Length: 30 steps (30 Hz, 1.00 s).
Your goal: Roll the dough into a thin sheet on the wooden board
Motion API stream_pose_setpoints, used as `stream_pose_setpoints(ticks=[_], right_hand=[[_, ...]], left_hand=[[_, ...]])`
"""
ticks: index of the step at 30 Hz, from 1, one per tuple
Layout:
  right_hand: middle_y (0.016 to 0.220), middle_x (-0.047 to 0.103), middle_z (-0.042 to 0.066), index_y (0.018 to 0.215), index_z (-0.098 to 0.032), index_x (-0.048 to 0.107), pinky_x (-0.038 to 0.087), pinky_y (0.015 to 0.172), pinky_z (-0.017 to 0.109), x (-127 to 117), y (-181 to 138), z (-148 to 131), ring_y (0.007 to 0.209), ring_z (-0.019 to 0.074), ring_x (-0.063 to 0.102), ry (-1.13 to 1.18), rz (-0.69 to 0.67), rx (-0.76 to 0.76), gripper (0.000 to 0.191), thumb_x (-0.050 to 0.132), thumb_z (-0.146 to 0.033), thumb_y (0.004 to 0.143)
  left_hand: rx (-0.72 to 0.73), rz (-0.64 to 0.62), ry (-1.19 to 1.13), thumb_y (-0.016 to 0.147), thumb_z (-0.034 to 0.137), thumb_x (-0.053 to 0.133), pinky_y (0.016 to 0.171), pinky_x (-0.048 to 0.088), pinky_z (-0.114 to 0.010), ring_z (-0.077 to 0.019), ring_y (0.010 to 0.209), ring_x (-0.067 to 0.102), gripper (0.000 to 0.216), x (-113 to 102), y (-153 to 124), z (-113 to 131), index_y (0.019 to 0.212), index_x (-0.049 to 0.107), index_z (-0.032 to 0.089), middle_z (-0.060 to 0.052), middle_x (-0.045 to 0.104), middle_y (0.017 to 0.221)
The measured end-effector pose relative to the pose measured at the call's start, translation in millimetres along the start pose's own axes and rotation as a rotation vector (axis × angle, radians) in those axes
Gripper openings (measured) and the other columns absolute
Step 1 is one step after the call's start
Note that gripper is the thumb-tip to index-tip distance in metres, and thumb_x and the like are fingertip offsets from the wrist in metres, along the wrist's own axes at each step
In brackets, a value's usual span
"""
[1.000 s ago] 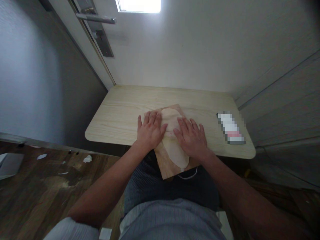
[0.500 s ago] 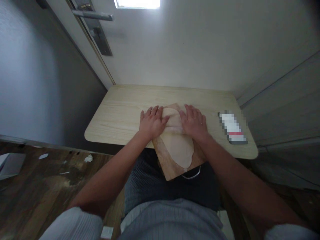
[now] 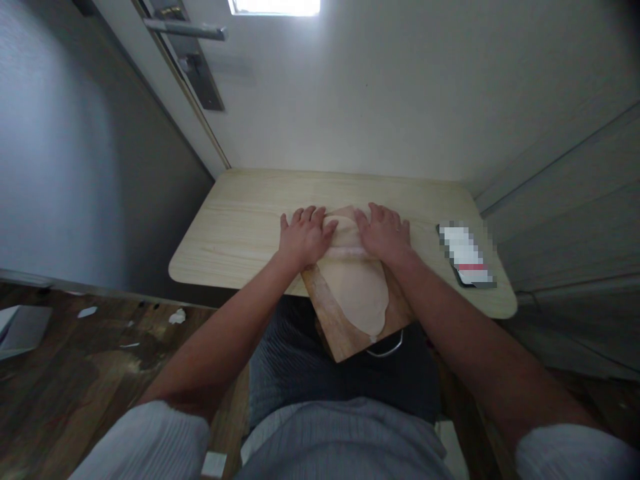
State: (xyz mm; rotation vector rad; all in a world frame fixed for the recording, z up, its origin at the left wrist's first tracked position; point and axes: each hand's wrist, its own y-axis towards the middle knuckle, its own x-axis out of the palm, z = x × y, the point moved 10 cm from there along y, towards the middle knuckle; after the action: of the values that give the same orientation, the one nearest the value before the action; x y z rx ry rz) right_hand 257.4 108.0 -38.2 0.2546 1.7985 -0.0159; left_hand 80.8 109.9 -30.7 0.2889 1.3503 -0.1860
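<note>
A thin, pale sheet of dough (image 3: 361, 299) lies over a wooden board (image 3: 327, 310), its near end forming a rounded lobe. Across its farther part runs a pale rod that looks like a rolling pin (image 3: 349, 252), mostly covered by my hands. My left hand (image 3: 306, 238) rests palm down on the rod's left end, fingers spread and pointing away. On the right end, my right hand (image 3: 386, 233) lies the same way, fingers stretched out. Neither hand's fingers wrap round the rod. The board's near corner juts past the table edge above my lap.
The board sits partly on a light wood table (image 3: 230, 230) with rounded corners. A phone (image 3: 466, 257), blurred out, lies at its right. Behind stands a pale door with a metal handle (image 3: 187, 30). A metal loop (image 3: 387, 348) sticks out under the board. Scraps litter the floor.
Both hands have slid slightly away from me, and the rod beneath them has moved the same way over the dough. More of the near dough shows.
</note>
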Motion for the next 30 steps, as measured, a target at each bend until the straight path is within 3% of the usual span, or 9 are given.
stream_pose_setpoints(ticks=[20,30], right_hand=[[0.131,0.061,0.023,0.134,-0.010,0.056,0.029,0.105,0.057,-11,40,-15,0.121,0.0351,0.053,-0.054,0.166,-0.041,0.060,0.024,-0.052,0.105],[0.132,0.061,0.022,0.135,-0.011,0.056,0.029,0.106,0.055,-16,26,-18,0.120,0.0340,0.051,-0.039,0.181,-0.074,0.057,0.026,-0.049,0.105]], left_hand=[[-0.022,0.053,0.016,0.105,0.055,0.021,0.117,0.026,-0.060,-0.0317,0.138,0.044,0.059,-6,26,-7,0.145,0.051,0.024,-0.012,0.050,0.152],[0.019,0.071,0.021,0.106,0.055,0.022,0.112,0.034,-0.055,-0.0317,0.134,0.049,0.058,-7,22,-2,0.144,0.051,0.022,-0.013,0.052,0.150]])
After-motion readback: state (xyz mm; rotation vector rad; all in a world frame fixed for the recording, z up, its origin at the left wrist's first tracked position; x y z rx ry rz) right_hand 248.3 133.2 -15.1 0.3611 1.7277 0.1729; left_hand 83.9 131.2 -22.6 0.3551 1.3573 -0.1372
